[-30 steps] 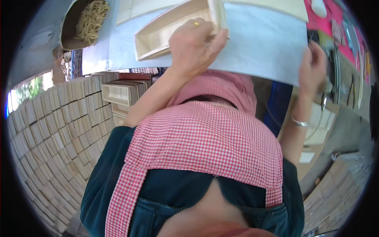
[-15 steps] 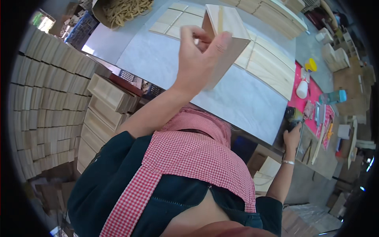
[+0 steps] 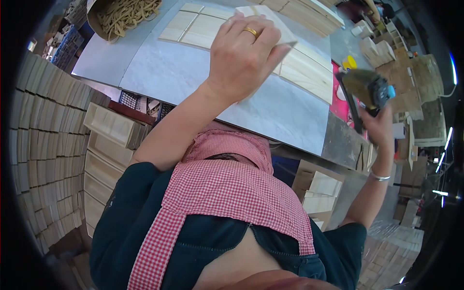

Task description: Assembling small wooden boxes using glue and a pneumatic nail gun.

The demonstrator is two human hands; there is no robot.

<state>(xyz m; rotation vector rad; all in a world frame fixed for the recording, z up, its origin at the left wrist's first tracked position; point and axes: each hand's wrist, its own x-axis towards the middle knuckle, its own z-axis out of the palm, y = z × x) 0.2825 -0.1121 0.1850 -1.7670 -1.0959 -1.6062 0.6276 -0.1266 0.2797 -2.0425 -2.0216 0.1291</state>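
Observation:
My left hand (image 3: 247,57) is closed on the top of a pale wooden box (image 3: 270,21), which stands tilted over the table; a gold ring shows on one finger. The hand covers most of the box, so its lower part is hidden. Off to the right, my right hand (image 3: 380,126) is wrapped round a dark nail gun (image 3: 361,89) with a long flat black magazine. The tool hangs in the air beyond the table's right side, apart from the box and somewhat blurred by motion.
Flat pale wood panels (image 3: 309,72) lie in rows on the marbled tabletop (image 3: 285,121). A container of tan rubber bands (image 3: 128,19) sits at the back left. Tall stacks of wood pieces (image 3: 46,145) and shallow wooden trays (image 3: 108,121) fill the left. A yellow tub (image 3: 349,62) stands right.
My right hand has lifted the nail gun up from beside the table's right edge. My left hand has turned its back upward over the box. The whole view has shifted slightly.

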